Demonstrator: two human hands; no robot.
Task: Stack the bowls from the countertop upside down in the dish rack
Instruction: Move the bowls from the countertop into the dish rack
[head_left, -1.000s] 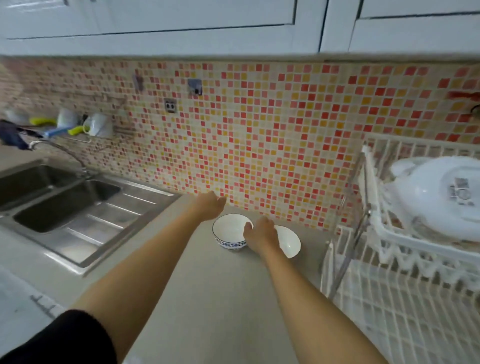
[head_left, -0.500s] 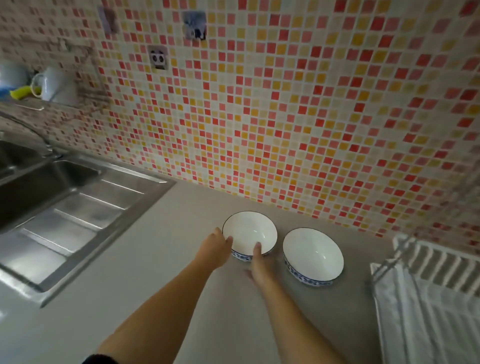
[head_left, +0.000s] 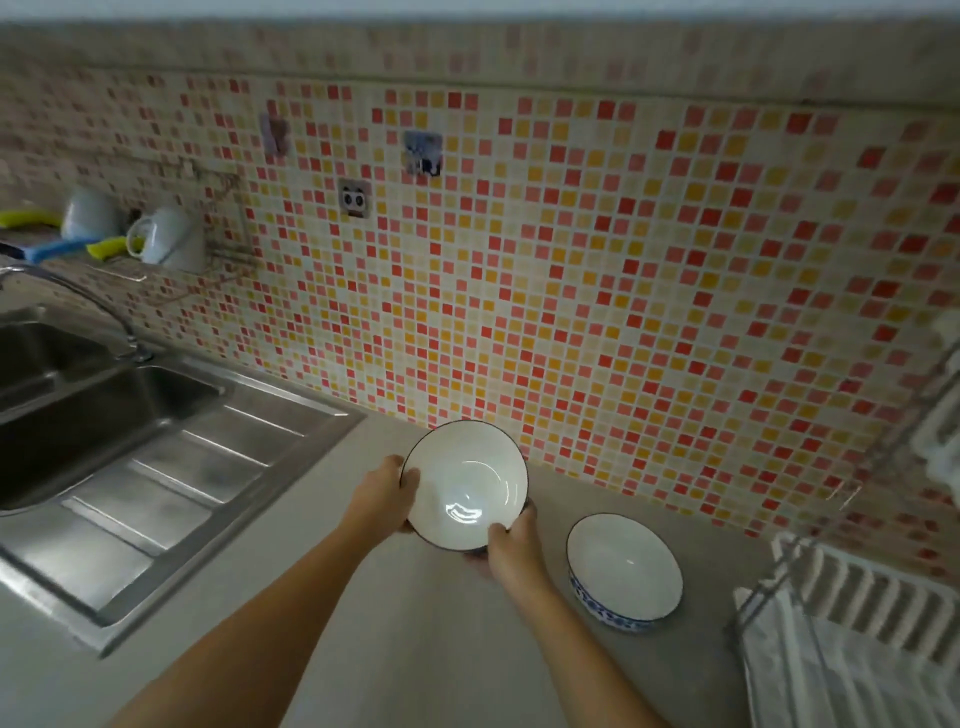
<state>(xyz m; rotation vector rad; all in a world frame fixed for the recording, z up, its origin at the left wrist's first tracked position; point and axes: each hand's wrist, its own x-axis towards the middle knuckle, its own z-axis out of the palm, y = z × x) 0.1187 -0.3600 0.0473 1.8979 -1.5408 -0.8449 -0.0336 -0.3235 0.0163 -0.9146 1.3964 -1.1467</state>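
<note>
a mosaic tile wall (head_left: 597, 291) in red, orange and cream fills the back of the view, above a pale grey counter (head_left: 426, 649). a steel sink (head_left: 104, 415) with a ribbed drainboard sits at the left, and the white dish rack (head_left: 852, 644) shows at the right edge, its lower tier near the second bowl. both forearms reach forward from the bottom. the left hand (head_left: 382, 496) and right hand (head_left: 511, 545) are clamped on opposite rims of a white bowl (head_left: 465, 486), lifted clear of the counter and tipped so its inside faces the camera, probably the start of turning it over for the rack. a second bowl (head_left: 623, 571) with a blue patterned band sits upright on the counter, just right of the held one, waiting its turn.
</note>
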